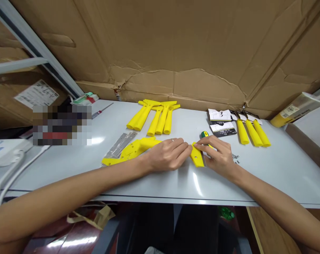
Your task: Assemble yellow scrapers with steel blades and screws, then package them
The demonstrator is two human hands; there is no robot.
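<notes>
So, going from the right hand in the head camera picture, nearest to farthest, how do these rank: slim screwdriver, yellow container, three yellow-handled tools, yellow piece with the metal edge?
From the right hand:
1. Yellow piece, at its fingertips
2. Yellow-handled tools, to its right
3. Yellow container, far right
4. Slim screwdriver, far left

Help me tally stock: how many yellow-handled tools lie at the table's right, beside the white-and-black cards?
3: the left tool beside the cards, the middle tool and the right tool, side by side. Their heads crowd together, so a hidden one can't be ruled out.
</notes>
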